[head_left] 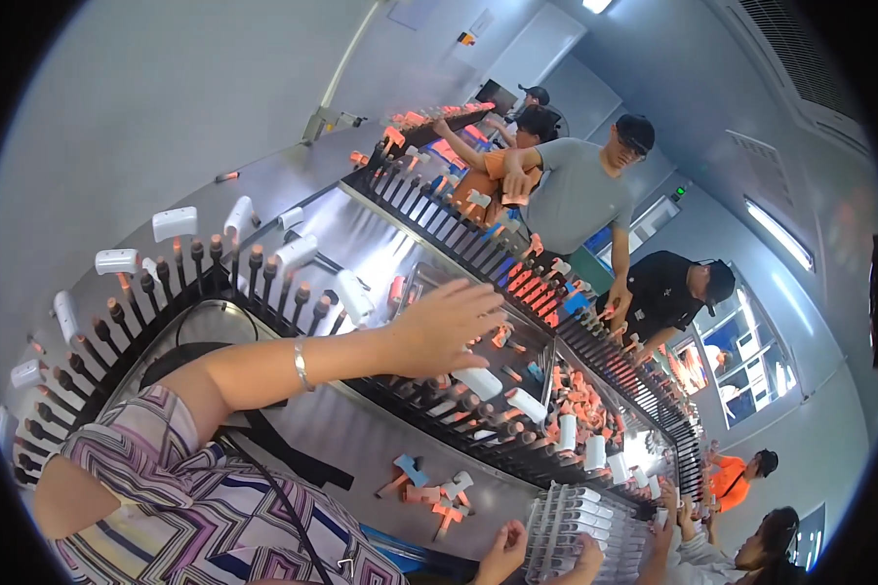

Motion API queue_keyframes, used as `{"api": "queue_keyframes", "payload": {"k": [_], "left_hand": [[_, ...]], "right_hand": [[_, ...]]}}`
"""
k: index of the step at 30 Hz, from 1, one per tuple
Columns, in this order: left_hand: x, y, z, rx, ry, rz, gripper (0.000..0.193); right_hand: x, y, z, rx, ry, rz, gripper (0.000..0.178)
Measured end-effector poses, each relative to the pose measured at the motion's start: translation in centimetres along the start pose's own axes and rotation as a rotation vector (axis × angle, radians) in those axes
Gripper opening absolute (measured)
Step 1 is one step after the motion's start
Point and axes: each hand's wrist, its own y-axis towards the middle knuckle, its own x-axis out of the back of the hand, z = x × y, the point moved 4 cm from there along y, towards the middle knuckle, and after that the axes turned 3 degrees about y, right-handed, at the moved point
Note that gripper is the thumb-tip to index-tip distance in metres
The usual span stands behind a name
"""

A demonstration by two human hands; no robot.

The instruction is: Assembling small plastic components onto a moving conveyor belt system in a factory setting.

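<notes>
Wearing a silver bangle, my left arm crosses from the lower left toward the middle. My left hand (pixel 439 327) is palm down with fingers apart, above a metal tray, and no held object shows in it. Just below the fingertips lies a white plastic casing (pixel 479 381), and a second white casing (pixel 526 405) lies to its right. Small orange pieces (pixel 502 336) lie beyond the fingers. Of the bare hands (pixel 503 553) at the lower edge, cut off by the frame, I cannot identify one as my right hand.
Black posts with orange tips (pixel 255 263) curve round the left and run along the line. Orange pieces fill a bin (pixel 585 400). Stacked clear trays (pixel 556 517) hold white casings at the lower right. Across the line stand co-workers, including a person in grey (pixel 580 185).
</notes>
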Motion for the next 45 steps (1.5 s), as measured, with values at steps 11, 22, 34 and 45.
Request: {"api": "queue_keyframes", "payload": {"k": [11, 22, 34, 45], "left_hand": [[-7.0, -0.2, 2.4, 0.264, 0.368, 0.383, 0.041], [-14.2, 4.1, -2.8, 0.327, 0.094, 0.608, 0.057], [-20.1, 8.1, -8.6, 0.175, 0.105, 0.909, 0.088], [-22.1, 15.7, -13.4, -0.223, -0.123, -0.07, 0.065]], "right_hand": [[2.2, 4.9, -7.1, -0.119, 0.013, 0.141, 0.024], [-6.6, 4.9, -11.3, -0.037, -0.526, 0.428, 0.037], [-4.6, 7.3, -14.7, -0.086, -0.403, 0.543, 0.031], [-4.8, 9.7, -16.4, -0.019, -0.39, 0.502, 0.032]]}}
